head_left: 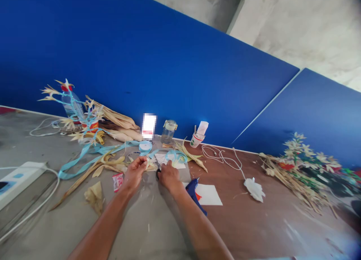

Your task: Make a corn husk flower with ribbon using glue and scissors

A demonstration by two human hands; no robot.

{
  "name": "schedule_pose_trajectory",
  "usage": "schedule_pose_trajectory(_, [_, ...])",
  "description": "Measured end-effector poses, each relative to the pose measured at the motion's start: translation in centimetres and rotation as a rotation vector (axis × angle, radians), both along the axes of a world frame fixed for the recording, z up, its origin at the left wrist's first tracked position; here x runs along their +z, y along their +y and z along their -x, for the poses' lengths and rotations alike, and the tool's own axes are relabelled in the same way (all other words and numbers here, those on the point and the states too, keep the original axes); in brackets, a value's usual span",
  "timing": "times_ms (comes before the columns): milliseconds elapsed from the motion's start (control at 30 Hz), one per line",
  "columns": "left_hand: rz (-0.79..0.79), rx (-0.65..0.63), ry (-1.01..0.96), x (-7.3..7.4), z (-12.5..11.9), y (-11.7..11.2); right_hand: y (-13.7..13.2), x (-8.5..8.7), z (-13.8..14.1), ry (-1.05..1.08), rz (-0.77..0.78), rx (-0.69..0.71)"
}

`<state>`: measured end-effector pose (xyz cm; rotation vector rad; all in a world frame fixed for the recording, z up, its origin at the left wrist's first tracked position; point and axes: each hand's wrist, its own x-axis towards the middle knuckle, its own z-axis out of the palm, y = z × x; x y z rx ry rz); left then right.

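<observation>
My left hand (134,172) pinches a piece of dried corn husk (150,164) just above the table. My right hand (168,175) is closed around black-handled scissors (158,173), right beside the husk piece. Both hands meet over a clear plastic sheet (149,199) on the grey table. A light blue ribbon (84,158) trails from a ribbon spool (145,146) off to the left. A blue glue gun (194,190) lies under my right forearm, next to a white paper square (210,195).
Dried husks (118,122) and husk flowers in a bottle (72,102) stand at the back left. A glass jar (168,131), a paper cup (197,137), a white cable (222,156), a power strip (17,177) and a heap of husk flowers (299,166) surround the work spot. A blue partition (169,72) backs the table.
</observation>
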<state>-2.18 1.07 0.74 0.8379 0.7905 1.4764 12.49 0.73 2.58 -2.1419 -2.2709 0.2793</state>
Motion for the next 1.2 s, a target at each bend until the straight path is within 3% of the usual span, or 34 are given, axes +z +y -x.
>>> schedule_pose_trajectory(133, [0.000,0.031,0.020,-0.3,0.0,0.2,0.1,0.4,-1.0,0.226,-0.005,0.054])
schedule_pose_trajectory(200, [0.004,0.051,0.065,-0.3,0.0,0.1,0.1,0.8,-1.0,0.508,-0.085,0.022])
schedule_pose_trajectory(267, [0.000,0.071,0.108,-0.3,-0.1,0.0,-0.2,1.1,-0.4,0.924,-0.106,-0.017])
schedule_pose_trajectory(400, [-0.039,0.128,0.167,-0.2,-0.4,-0.3,-1.0,1.6,1.8,1.717,0.170,-0.136])
schedule_pose_trajectory(500, [-0.031,0.130,0.210,-0.1,-0.5,-0.4,-1.4,1.7,2.8,1.997,0.248,-0.214])
schedule_pose_trajectory(667, [-0.027,0.128,0.242,0.2,-0.6,-0.4,-1.3,1.8,2.7,2.132,0.320,-0.296])
schedule_pose_trajectory(967, [-0.003,0.038,0.215,-0.2,-1.0,-0.5,-0.9,1.8,2.0,2.165,0.307,-0.397])
schedule_pose_trajectory(1200, [-0.158,0.037,0.424,0.3,-0.7,-0.4,-0.9,2.0,1.3,2.058,0.282,-0.390])
